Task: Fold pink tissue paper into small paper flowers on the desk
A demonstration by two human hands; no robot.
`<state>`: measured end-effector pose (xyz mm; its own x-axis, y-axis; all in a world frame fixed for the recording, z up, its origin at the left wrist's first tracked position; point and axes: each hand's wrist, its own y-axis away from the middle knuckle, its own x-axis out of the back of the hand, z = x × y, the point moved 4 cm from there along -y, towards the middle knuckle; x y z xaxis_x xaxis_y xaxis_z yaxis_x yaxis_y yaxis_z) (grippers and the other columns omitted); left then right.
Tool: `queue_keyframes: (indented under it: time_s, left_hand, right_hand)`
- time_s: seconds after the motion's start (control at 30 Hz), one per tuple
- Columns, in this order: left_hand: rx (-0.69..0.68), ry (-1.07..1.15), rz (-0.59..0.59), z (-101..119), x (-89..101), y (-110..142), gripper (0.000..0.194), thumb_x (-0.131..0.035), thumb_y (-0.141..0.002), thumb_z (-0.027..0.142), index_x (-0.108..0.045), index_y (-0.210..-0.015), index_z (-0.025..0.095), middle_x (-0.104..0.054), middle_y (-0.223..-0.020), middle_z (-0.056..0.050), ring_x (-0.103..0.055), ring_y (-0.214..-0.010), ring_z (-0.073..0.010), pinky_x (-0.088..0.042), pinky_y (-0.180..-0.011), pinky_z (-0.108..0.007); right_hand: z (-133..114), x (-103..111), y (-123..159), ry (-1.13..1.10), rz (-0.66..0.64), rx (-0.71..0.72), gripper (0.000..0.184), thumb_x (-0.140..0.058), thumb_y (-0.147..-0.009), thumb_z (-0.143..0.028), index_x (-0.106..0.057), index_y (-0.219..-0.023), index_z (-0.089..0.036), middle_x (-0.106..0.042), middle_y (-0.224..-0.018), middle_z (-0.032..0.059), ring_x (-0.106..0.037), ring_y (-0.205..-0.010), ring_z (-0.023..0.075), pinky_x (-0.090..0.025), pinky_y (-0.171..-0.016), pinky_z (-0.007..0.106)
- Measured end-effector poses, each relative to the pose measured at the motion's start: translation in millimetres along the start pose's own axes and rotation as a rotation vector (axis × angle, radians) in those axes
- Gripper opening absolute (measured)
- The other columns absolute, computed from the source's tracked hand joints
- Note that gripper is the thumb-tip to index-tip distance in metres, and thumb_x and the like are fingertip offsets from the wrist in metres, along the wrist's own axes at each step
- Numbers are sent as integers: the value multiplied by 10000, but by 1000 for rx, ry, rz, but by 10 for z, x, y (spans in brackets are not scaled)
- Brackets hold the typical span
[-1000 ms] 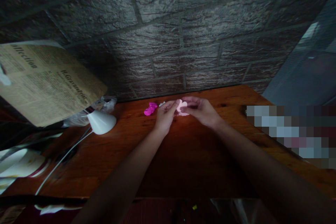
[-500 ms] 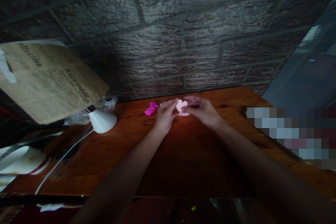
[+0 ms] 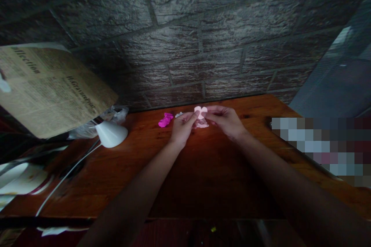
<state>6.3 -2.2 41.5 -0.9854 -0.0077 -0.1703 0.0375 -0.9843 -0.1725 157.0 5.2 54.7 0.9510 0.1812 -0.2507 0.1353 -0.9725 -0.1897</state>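
Note:
A small pale pink piece with a heart-like notched top [image 3: 201, 112] is held up between my two hands. My left hand [image 3: 182, 126] pinches its left side between thumb and fingers. On its right side, my right hand [image 3: 225, 119] has thumb and fingers closed on it. Below and behind the piece lies more pale pink crumpled material [image 3: 202, 123] on the wooden table [image 3: 220, 177]. Left of my left hand sits a bright magenta crumpled piece [image 3: 165, 120]. A small whitish bit [image 3: 179, 115] shows just behind my left fingers.
At the left stands a white lamp base [image 3: 112, 134] with a white cable, under a newsprint-patterned shade [image 3: 58, 88]. A clear plastic bag [image 3: 117, 114] lies behind it. White containers [image 3: 26, 177] are at the far left. A stone-block wall [image 3: 179, 46] rises behind the table.
The pink piece has been raised slightly and turned so its notch faces up. My thumbs now press its lower edge from both sides, and more of the pink material beneath shows.

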Motion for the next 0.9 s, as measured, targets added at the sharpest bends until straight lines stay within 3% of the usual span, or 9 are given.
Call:
queue_keyframes:
  time_s: [0.13, 0.33, 0.43, 0.63, 0.73, 0.9]
  left_hand:
    - [-88, -68, -16, 44, -16, 15, 329, -829, -700, 501, -750, -717, 182, -676, -649, -7, -526, -565, -104, -380, -554, -239]
    - [-83, -7, -22, 56, -44, 20, 340, -851, -671, 510, -743, -720, 192, -661, -625, 7, -566, -575, -110, -396, -557, -237]
    - [9, 90, -5, 34, -46, 8, 368, -862, -660, 522, -725, -718, 186, -664, -646, 4, -575, -587, -97, -401, -551, -220]
    - [392, 435, -37, -71, -92, 23, 319, -927, -638, 346, -716, -816, 185, -697, -746, 5, -625, -636, -85, -474, -596, -208]
    - [436, 525, -24, -74, -110, 36, 243, -901, -688, 247, -722, -837, 179, -682, -729, 17, -593, -594, -62, -465, -560, -194]
    - [412, 545, -58, -8, -154, 57, 133, -815, -790, 199, -691, -760, 159, -608, -631, 34, -540, -538, -49, -468, -550, -183]
  right_hand:
    - [22, 30, -15, 17, 35, 4, 432, -926, -531, -436, -750, -831, -180, -745, -746, 34, -602, -611, 127, -483, -580, 271]
    - [30, 17, -19, 2, -18, -8, 419, -901, -595, -425, -746, -887, -168, -729, -737, 30, -584, -607, 123, -469, -588, 278]
    - [27, 32, -21, -38, 24, -25, 431, -919, -560, -386, -744, -889, -170, -724, -744, 23, -562, -608, 110, -447, -582, 263]
    - [18, 23, 6, -106, 37, -64, 435, -908, -585, -350, -749, -952, -176, -647, -682, -26, -449, -558, 78, -359, -541, 247]
    - [10, -11, 34, -134, 21, -75, 404, -905, -594, -350, -762, -925, -169, -600, -622, -43, -440, -549, 77, -351, -546, 249]
    - [-5, -72, 60, -119, -20, -79, 356, -915, -558, -328, -774, -850, -181, -655, -678, -22, -500, -576, 82, -399, -570, 250]
